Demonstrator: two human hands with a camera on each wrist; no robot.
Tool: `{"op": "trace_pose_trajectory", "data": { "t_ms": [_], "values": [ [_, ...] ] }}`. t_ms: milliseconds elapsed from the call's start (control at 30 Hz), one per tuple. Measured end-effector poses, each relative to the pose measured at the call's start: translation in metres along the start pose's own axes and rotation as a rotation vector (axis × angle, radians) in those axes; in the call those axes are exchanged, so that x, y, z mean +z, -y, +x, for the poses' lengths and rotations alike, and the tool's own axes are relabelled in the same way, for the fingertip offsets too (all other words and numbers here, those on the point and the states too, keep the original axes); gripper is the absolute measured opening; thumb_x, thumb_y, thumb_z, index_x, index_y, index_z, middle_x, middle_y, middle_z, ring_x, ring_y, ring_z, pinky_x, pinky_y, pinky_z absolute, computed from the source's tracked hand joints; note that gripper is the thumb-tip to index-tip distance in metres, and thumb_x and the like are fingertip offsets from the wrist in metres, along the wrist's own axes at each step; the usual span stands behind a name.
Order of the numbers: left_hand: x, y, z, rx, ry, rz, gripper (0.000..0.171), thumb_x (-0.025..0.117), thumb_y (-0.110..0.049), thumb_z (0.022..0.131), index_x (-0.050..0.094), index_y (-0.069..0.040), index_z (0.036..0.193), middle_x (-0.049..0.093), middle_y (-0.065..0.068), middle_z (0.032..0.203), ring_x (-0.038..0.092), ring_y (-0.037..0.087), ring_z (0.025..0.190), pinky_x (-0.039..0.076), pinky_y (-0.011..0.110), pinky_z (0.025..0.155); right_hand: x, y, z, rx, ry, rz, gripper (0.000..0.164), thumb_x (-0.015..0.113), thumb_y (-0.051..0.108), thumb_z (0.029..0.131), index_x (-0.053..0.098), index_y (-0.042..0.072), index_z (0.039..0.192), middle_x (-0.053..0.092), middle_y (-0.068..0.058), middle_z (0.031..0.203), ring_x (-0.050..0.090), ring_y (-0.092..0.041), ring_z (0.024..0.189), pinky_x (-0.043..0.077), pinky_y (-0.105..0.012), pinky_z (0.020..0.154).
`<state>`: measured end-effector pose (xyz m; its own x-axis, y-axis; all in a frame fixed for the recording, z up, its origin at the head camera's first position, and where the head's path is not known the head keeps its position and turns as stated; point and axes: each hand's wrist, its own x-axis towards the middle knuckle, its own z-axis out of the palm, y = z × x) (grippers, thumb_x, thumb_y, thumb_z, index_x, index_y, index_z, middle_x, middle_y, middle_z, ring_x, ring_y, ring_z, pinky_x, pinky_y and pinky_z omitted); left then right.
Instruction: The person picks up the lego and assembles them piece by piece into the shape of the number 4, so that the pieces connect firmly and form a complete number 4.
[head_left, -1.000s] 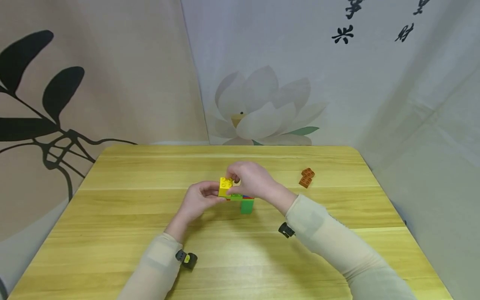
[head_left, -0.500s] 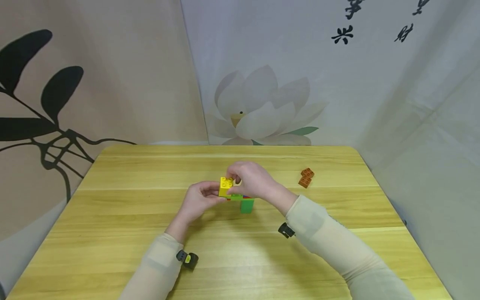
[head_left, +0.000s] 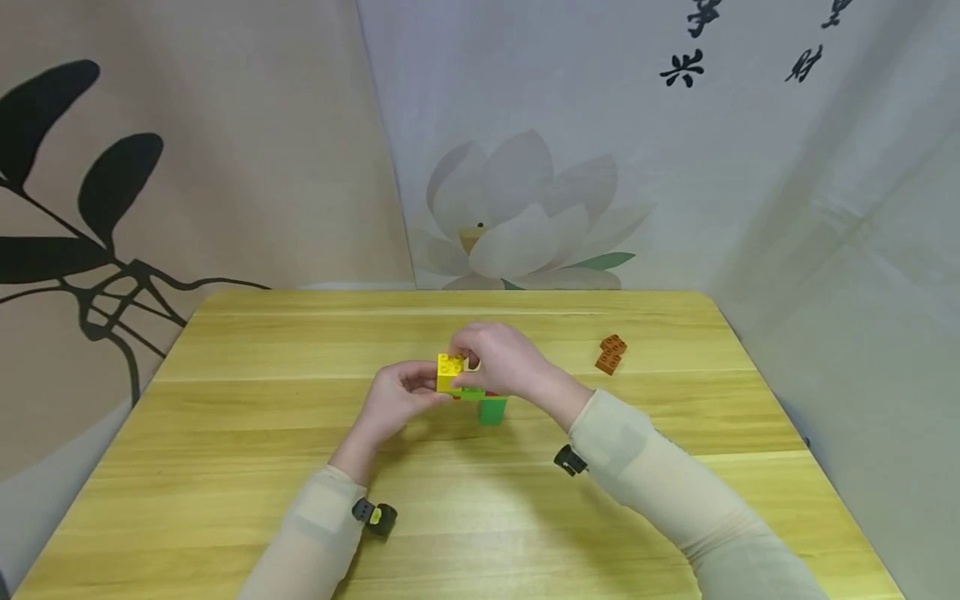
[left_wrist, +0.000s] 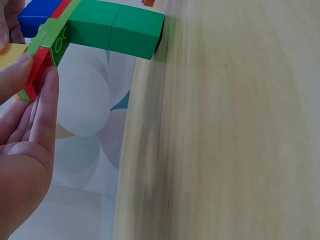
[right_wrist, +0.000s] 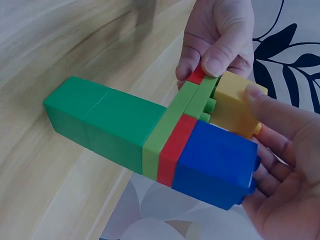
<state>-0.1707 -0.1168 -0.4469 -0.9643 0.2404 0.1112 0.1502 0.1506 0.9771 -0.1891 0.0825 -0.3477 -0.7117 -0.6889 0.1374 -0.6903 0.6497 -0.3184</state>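
Observation:
Both hands are on one assembly of building blocks above the table. Two dark green blocks (right_wrist: 105, 117) form its column, the lower end right at the tabletop. Across the column lie light green bricks (right_wrist: 172, 120), with a red piece (right_wrist: 175, 150) and a blue block (right_wrist: 215, 165) on one side and a yellow block (head_left: 448, 379) on the other. My right hand (head_left: 502, 358) pinches the yellow block between thumb and fingers. With thumb and fingers, my left hand (head_left: 397, 396) grips another red piece (left_wrist: 37, 75) under the light green end.
Brown blocks (head_left: 612, 355) lie toward the back right of the wooden table (head_left: 247, 433). Behind the table's far edge hangs a printed cloth backdrop (head_left: 300, 150). Small black cameras (head_left: 382, 521) are worn at both sleeves.

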Motion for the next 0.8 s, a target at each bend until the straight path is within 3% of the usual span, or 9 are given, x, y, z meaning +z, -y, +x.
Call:
{"op": "trace_pose_trajectory", "data": {
  "t_ms": [367, 800],
  "values": [
    [0.0011, 0.0028, -0.0003, 0.001, -0.038, -0.051, 0.036, 0.079, 0.007, 0.079, 0.067, 0.010, 0.113, 0.071, 0.018, 0.101, 0.069, 0.017, 0.084, 0.058, 0.027, 0.076, 0.0047, -0.0028, -0.0015, 0.001, -0.030, -0.009, 0.028, 0.085, 0.027, 0.081, 0.068, 0.010, 0.096, 0.067, -0.001, 0.090, 0.060, -0.013, 0.076, 0.050, -0.023, 0.066],
    [0.0014, 0.0020, -0.0020, -0.009, -0.059, -0.044, 0.037, 0.079, 0.007, 0.078, 0.068, 0.008, 0.114, 0.071, 0.018, 0.102, 0.069, 0.020, 0.085, 0.059, 0.029, 0.076, 0.0084, -0.0055, -0.0022, -0.030, -0.042, -0.001, 0.030, 0.084, 0.027, 0.080, 0.068, 0.010, 0.098, 0.067, -0.001, 0.091, 0.063, -0.016, 0.079, 0.051, -0.023, 0.067]
  ]
}}
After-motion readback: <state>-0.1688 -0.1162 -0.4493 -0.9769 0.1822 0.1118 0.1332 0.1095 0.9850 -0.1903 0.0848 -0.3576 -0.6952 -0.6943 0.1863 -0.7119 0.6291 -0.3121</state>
